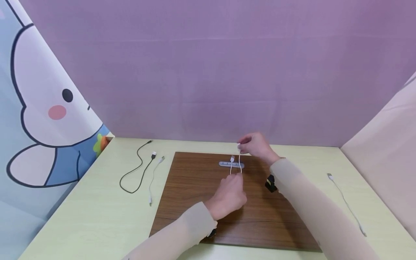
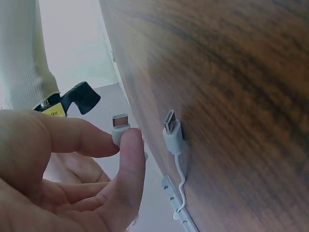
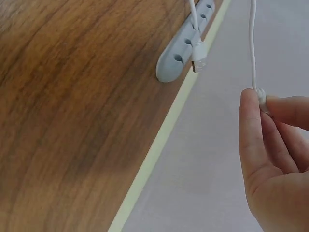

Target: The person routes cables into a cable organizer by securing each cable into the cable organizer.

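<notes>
A white USB cable [image 1: 240, 159] is held at both ends, its strand running between my hands above the wooden board [image 1: 195, 202]. My left hand [image 1: 225, 196] pinches its USB-C plug [image 2: 119, 126] between thumb and finger. Farther back, my right hand [image 1: 256, 146] grips the plug at the other end [image 3: 262, 100], mostly hidden by the fingertips. A grey cable clip [image 3: 170, 67] with several slots lies on the board near its far edge. Another white USB cable [image 1: 232, 160] sits in one slot; its USB-A plug [image 3: 198, 55] points past the far side and its USB-C plug [image 2: 174, 137] lies on the board.
On the pale table [image 1: 81, 216], left of the board, lie a looped black USB cable [image 1: 121, 177] and a short white cable [image 1: 152, 180]. One more white cable [image 1: 345, 199] lies far right. A purple backdrop [image 1: 208, 72] stands behind.
</notes>
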Motion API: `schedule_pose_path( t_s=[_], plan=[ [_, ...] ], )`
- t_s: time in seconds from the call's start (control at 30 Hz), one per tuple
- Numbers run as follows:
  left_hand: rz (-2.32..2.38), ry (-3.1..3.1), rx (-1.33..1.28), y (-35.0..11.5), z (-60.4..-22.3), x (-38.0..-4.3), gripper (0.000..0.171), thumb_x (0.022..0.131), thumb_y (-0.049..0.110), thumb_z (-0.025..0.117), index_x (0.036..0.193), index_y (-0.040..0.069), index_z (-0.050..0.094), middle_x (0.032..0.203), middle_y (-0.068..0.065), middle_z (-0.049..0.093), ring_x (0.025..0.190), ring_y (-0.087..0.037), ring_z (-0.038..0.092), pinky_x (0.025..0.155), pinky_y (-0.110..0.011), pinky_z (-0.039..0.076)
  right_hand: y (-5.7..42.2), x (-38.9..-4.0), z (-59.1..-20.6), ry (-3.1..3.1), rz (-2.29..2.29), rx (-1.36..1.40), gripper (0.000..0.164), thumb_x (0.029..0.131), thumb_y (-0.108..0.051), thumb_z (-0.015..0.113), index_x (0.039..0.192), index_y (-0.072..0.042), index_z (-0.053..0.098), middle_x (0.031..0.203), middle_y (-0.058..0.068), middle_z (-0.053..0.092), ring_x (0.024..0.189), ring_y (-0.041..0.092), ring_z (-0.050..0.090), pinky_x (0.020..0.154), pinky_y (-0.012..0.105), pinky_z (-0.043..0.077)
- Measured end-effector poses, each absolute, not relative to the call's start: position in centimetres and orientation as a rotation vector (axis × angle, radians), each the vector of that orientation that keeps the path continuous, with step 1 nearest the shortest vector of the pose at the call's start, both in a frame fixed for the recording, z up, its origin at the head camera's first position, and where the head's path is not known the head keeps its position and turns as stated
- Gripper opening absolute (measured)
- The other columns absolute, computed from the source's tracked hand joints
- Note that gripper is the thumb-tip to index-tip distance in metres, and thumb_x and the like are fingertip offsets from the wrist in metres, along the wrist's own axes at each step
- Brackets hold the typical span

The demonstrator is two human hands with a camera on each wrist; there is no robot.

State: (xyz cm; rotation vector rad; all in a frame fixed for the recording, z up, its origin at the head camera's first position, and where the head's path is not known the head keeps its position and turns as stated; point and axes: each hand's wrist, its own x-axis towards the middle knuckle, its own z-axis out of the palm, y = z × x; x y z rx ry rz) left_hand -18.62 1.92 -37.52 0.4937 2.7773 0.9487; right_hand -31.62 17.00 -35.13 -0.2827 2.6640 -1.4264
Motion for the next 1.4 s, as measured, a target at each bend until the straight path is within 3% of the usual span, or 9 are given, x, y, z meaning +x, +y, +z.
schedule_pose_path(
  t_s=[0.3, 0.63, 1.2, 1.4],
  plan=[
    [0.915, 2.758, 0.488, 1.9, -37.6, -18.8, 0.015, 0.083, -0.004, 0.07, 0.092, 0.002, 0.06, 0.073, -0.005, 0.054, 0.054, -0.017, 0.051, 0.044, -0.027, 0.041, 16.5, -32.1, -36.3, 2.638, -1.417, -0.216, 0.026, 0.094, 0.0, 0.067, 0.119, 0.009, 0.067, 0.111, 0.023, 0.068, 0.092, 0.035, 0.072, 0.087, 0.046, 0.058],
    [0.859, 2.756, 0.487, 1.9, -37.8, -19.3, 0.015, 0.084, -0.002, 0.071, 0.08, 0.004, 0.059, 0.066, -0.005, 0.052, 0.051, -0.017, 0.049, 0.043, -0.027, 0.039, 16.1, -32.9, -37.7, 2.607, -1.418, -0.2, 0.023, 0.092, 0.004, 0.067, 0.114, 0.012, 0.067, 0.106, 0.024, 0.067, 0.086, 0.031, 0.073, 0.079, 0.038, 0.061],
    [0.826, 2.731, 0.435, 2.0, -37.7, -19.2, 0.014, 0.083, -0.001, 0.072, 0.078, 0.004, 0.06, 0.067, -0.005, 0.054, 0.052, -0.018, 0.053, 0.045, -0.027, 0.041, 16.1, -33.4, -39.1, 2.613, -1.363, -0.231, 0.019, 0.089, 0.006, 0.067, 0.107, 0.012, 0.067, 0.098, 0.021, 0.066, 0.076, 0.025, 0.072, 0.071, 0.032, 0.061],
    [0.867, 2.674, 0.383, 2.0, -37.6, -19.4, 0.011, 0.084, -0.001, 0.072, 0.084, 0.001, 0.062, 0.068, -0.007, 0.056, 0.049, -0.019, 0.056, 0.043, -0.028, 0.044, 16.1, -33.4, -39.2, 2.633, -1.303, -0.263, 0.017, 0.091, 0.005, 0.066, 0.107, 0.01, 0.067, 0.099, 0.02, 0.066, 0.078, 0.023, 0.072, 0.071, 0.031, 0.061]
  ],
)
